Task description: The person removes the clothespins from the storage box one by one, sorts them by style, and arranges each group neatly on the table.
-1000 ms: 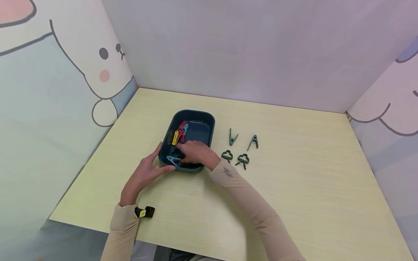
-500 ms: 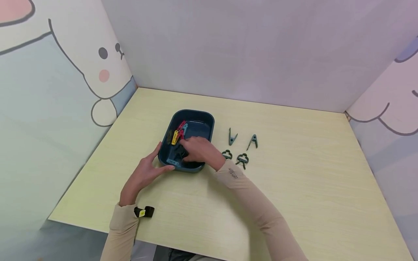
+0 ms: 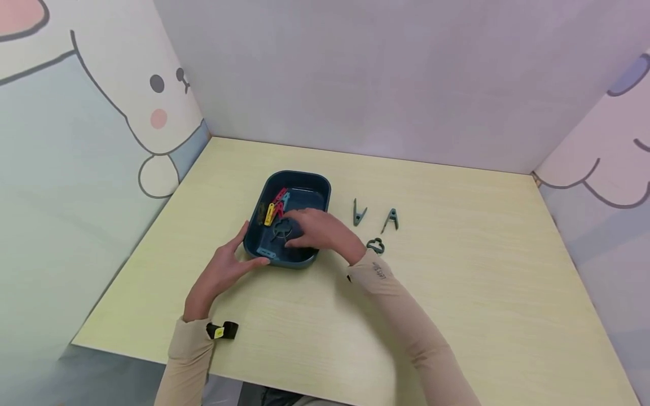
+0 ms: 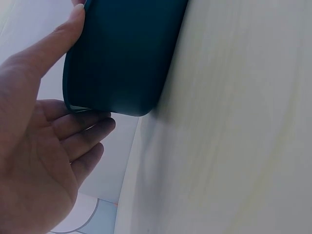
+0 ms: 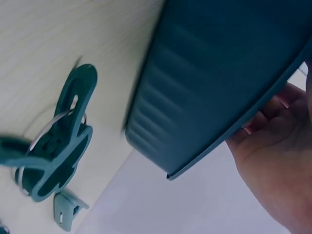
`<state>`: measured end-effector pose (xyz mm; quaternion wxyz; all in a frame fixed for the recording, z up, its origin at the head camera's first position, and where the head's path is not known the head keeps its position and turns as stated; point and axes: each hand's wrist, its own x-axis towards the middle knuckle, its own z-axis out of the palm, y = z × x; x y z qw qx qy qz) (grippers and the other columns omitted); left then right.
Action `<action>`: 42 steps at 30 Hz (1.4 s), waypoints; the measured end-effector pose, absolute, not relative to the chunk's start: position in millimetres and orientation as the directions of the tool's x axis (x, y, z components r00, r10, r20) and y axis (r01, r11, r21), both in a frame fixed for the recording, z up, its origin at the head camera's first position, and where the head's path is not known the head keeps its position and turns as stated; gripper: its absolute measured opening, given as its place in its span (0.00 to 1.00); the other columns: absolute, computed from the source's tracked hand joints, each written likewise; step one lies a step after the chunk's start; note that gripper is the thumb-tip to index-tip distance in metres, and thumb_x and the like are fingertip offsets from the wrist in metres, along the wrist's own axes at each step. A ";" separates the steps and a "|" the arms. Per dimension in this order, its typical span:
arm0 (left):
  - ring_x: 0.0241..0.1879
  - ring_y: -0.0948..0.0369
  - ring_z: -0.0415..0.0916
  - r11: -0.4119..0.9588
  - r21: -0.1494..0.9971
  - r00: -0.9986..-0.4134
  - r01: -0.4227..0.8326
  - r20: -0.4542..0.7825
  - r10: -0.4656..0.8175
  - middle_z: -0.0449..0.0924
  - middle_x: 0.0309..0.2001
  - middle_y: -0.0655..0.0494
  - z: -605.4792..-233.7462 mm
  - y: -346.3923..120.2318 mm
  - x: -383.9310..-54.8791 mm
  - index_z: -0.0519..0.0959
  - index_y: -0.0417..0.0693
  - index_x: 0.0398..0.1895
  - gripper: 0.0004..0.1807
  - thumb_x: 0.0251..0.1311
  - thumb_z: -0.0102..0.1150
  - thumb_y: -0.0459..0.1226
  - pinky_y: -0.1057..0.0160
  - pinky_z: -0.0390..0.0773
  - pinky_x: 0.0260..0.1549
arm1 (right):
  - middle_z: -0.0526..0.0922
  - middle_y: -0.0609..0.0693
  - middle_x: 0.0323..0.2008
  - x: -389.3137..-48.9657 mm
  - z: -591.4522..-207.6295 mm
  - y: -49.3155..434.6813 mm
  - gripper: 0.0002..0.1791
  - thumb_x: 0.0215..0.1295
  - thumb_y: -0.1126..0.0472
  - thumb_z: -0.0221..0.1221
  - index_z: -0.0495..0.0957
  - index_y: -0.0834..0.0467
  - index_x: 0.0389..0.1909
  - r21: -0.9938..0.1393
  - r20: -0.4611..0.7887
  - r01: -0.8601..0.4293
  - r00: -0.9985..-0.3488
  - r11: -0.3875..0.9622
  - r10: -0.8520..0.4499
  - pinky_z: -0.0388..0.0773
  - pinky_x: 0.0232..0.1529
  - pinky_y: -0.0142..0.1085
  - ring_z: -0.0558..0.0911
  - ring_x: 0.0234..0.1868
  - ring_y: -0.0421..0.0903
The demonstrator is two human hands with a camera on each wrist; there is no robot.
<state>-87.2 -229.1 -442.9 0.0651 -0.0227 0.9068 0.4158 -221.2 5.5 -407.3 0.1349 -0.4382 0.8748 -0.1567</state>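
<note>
My left hand (image 3: 223, 273) holds the near left corner of the dark blue tray (image 3: 312, 198), thumb at the near rim and fingers along the left side. Over the tray's right side is my right hand (image 3: 325, 230), thumb and forefinger apart, with nothing seen between them. Left of its fingertips a dark green round-headed clip (image 3: 282, 229) lies on the tray floor. A light blue clothes peg (image 3: 266, 253) lies in the near left corner. Farther back sit a yellow peg (image 3: 269, 215), red pegs (image 3: 280, 195), a blue peg (image 3: 286, 199) and a dark peg (image 3: 261, 213).
On the table right of the tray lie two grey-green spring clips, one V-shaped (image 3: 358, 219) and one A-shaped (image 3: 393, 214). A green round-headed clip (image 5: 73, 122) shows beside the tray in the right wrist view. Walls stand behind and at both sides of the table.
My right hand has drawn back to the right, uncovering the dark green clip on the tray floor. The light blue peg has tipped flat. My right forearm now covers one green clip on the table.
</note>
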 end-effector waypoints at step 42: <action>0.78 0.34 0.46 0.645 0.758 -0.989 -0.097 -0.145 0.022 0.46 0.80 0.33 -442.5 -231.8 -88.7 0.40 0.48 0.85 0.61 0.63 0.69 0.59 0.31 0.58 0.69 | 0.71 0.51 0.26 -204.1 -415.3 193.9 0.36 0.65 0.50 0.72 0.73 0.62 0.69 -0.587 -0.002 -0.486 -0.799 0.648 -0.601 0.65 0.31 0.39 0.65 0.27 0.42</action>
